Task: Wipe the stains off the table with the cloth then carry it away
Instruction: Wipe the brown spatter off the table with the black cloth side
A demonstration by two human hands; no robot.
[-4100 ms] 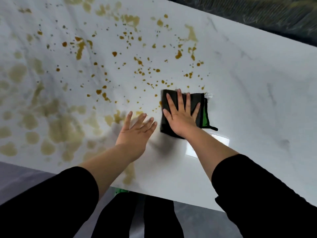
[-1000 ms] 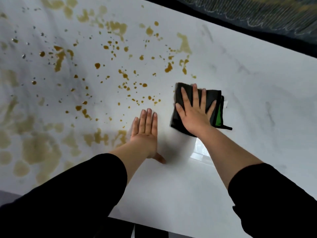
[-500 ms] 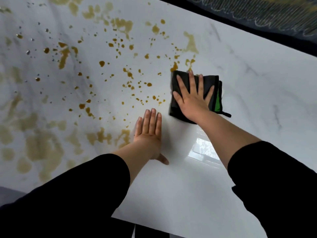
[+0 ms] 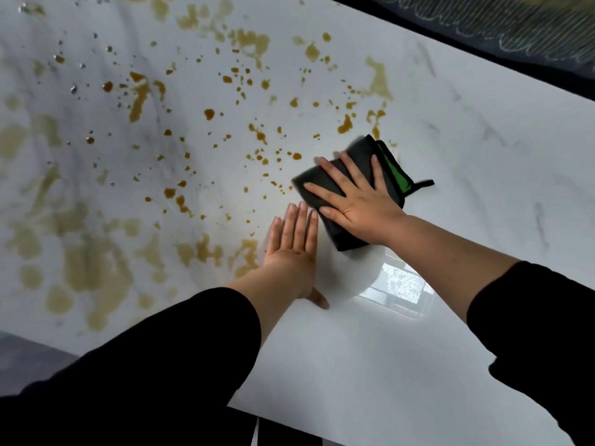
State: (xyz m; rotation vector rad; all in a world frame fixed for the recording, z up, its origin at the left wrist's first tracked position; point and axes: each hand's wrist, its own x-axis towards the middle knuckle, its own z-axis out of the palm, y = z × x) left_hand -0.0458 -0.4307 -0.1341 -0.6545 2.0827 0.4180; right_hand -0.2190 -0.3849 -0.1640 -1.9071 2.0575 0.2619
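A folded dark cloth (image 4: pixel 363 149) with a green edge lies on the white marble table (image 4: pixel 483 156). My right hand (image 4: pixel 357 201) presses flat on it, fingers spread and pointing left toward the stains. My left hand (image 4: pixel 291 249) rests flat on the tabletop just left of the cloth, fingers straight and together, holding nothing. Brown stains (image 4: pixel 257 133) spatter the table from the cloth leftward, and paler yellow-brown smears (image 4: pixel 93 268) cover the near left part.
The table's far edge runs diagonally at the upper right, with a dark patterned rug (image 4: pixel 515 24) beyond it. The near edge crosses the bottom, with grey floor (image 4: pixel 29 358) at the lower left. A window reflection (image 4: pixel 396 288) shines below my right wrist.
My right hand has turned the cloth counterclockwise and slid it back toward me and left. My left hand has stayed flat in about the same spot.
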